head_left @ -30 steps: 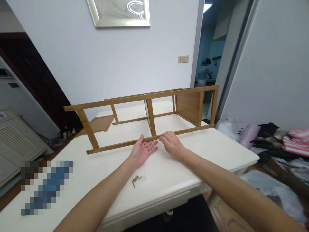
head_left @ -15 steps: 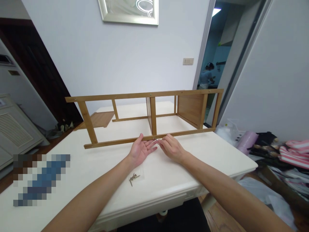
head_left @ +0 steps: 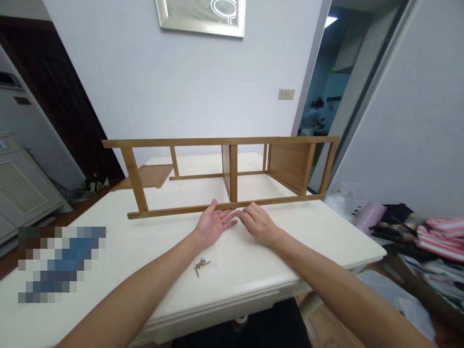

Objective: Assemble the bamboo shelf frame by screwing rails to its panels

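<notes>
Mostly it's the viewpoint that's moved since the shot a second ago: the wooden frame's [head_left: 234, 176] top rail [head_left: 181, 142] now runs close to level instead of climbing to the right, while both hands stay parked at the same joint.

Right hand [head_left: 256, 223] has thumb and fingers bunched in a tight pinch, apparently on a thin metal piece [head_left: 234, 210], though it's way too tiny to make out what it is. That grip sits right at the lower rail [head_left: 188, 211], just below the foot of the frame's middle post. Left hand [head_left: 212, 227] is the relaxed one: palm up, fingers spread, thumb raised beside the rail, no sign of it holding anything. Its fingertips end just beside the right grip, so probably they're there to steady the little piece or catch it; hard to say whether they actually press on the rail.

As for the frame, it seems to lie on its side on the white bench [head_left: 282, 261], stretching out left and right of the grip, likely so the rail's outer face points at the fingers.

Nearer the person than the grip, below the left hand, loose screws [head_left: 200, 265] sit piled on clear plastic [head_left: 212, 259], presumably for easy reach. Well beyond the grip to the left, a loose wooden panel [head_left: 155, 176] lies flat.
</notes>
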Available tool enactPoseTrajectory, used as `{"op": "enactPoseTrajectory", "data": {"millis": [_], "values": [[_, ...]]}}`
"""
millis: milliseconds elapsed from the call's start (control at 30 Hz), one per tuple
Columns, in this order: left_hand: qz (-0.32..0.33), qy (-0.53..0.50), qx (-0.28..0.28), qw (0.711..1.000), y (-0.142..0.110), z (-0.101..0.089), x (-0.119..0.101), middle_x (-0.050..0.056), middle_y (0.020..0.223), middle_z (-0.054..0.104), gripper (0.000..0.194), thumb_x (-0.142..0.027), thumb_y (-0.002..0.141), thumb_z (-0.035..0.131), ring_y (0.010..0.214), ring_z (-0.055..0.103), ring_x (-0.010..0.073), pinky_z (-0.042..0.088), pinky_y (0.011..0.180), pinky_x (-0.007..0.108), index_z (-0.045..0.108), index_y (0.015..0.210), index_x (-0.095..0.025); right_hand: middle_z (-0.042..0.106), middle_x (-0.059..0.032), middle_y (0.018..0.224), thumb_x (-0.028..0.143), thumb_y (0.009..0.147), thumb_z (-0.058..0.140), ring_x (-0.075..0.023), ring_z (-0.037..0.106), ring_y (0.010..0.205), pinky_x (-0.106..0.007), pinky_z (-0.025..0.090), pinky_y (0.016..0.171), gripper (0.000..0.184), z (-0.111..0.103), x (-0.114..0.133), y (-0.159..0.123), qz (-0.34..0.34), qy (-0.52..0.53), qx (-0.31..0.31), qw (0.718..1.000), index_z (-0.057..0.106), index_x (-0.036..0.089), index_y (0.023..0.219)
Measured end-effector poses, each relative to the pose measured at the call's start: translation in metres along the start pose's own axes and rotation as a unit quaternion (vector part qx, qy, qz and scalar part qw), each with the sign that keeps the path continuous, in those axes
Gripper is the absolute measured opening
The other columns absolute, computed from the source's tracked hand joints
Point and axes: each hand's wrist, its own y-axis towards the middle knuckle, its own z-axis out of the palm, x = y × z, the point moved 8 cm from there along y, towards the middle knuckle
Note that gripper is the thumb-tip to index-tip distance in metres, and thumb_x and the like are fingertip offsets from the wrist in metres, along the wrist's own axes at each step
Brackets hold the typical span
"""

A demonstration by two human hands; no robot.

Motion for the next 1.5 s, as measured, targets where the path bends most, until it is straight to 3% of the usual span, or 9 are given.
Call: {"op": "enactPoseTrajectory", "data": {"millis": [233, 567, 700, 867, 1133, 1500], "values": [[-0.001, -0.003, -0.003, 1.000, 0.003, -0.005, 0.002, 0.025, 0.126, 0.060, 0.048, -0.049, 0.095, 0.043, 0.112, 0.063, 0.0304, 0.056, 0.088, 0.044, 0.060, 0.106, -0.006, 0.054, -0.0079, 0.079, 0.011, 0.094, 0.044, -0.0194, 0.045, 0.074, -0.034, 0.039, 0.066, 0.021, -0.002, 0.000, 0.003, 0.003, -0.005, -0.011, 1.000, 0.057, 0.011, 0.110], [-0.011, -0.007, -0.002, 1.000, 0.002, -0.001, 0.002, 0.024, 0.113, 0.065, 0.047, -0.048, 0.096, 0.042, 0.105, 0.066, 0.0268, 0.057, 0.086, 0.038, 0.062, 0.103, -0.005, 0.050, -0.0063, 0.072, 0.010, 0.094, 0.042, -0.0180, 0.038, 0.067, -0.034, 0.031, 0.060, 0.021, -0.005, 0.019, 0.013, -0.051, -0.058, 0.037, 0.996, 0.060, 0.014, 0.084], [-0.007, -0.005, 0.009, 1.000, 0.003, -0.002, 0.002, 0.023, 0.113, 0.065, 0.046, -0.047, 0.096, 0.042, 0.104, 0.066, 0.0264, 0.056, 0.087, 0.038, 0.062, 0.103, -0.006, 0.048, -0.0055, 0.071, 0.009, 0.092, 0.046, -0.0174, 0.036, 0.067, -0.034, 0.031, 0.060, 0.017, -0.002, 0.012, 0.009, -0.020, -0.067, 0.018, 0.997, 0.060, 0.013, 0.084], [-0.008, -0.012, 0.010, 1.000, 0.005, -0.004, 0.004, 0.022, 0.113, 0.065, 0.045, -0.046, 0.095, 0.044, 0.100, 0.067, 0.0252, 0.058, 0.084, 0.038, 0.062, 0.103, -0.006, 0.049, -0.0058, 0.073, 0.008, 0.092, 0.047, -0.0172, 0.037, 0.067, -0.033, 0.031, 0.060, 0.018, -0.001, 0.018, 0.010, -0.052, -0.063, 0.036, 0.996, 0.061, 0.013, 0.083], [-0.007, -0.012, 0.002, 1.000, 0.004, -0.003, 0.003, 0.020, 0.111, 0.067, 0.030, -0.035, 0.094, 0.050, 0.098, 0.068, 0.0247, 0.057, 0.086, 0.039, 0.063, 0.096, -0.009, 0.050, -0.0052, 0.073, 0.010, 0.094, 0.042, -0.0174, 0.040, 0.067, -0.034, 0.032, 0.058, 0.023, -0.015, 0.015, 0.015, -0.049, -0.049, 0.028, 0.997, 0.060, 0.014, 0.108], [-0.011, -0.010, 0.018, 1.000, 0.009, -0.007, 0.005, 0.018, 0.107, 0.070, 0.027, -0.033, 0.092, 0.052, 0.096, 0.069, 0.0240, 0.056, 0.086, 0.039, 0.065, 0.098, -0.009, 0.048, -0.0044, 0.070, 0.010, 0.092, 0.045, -0.0171, 0.039, 0.066, -0.033, 0.032, 0.058, 0.019, 0.000, 0.007, 0.007, 0.020, -0.006, 0.009, 1.000, 0.063, 0.016, 0.090]]}}
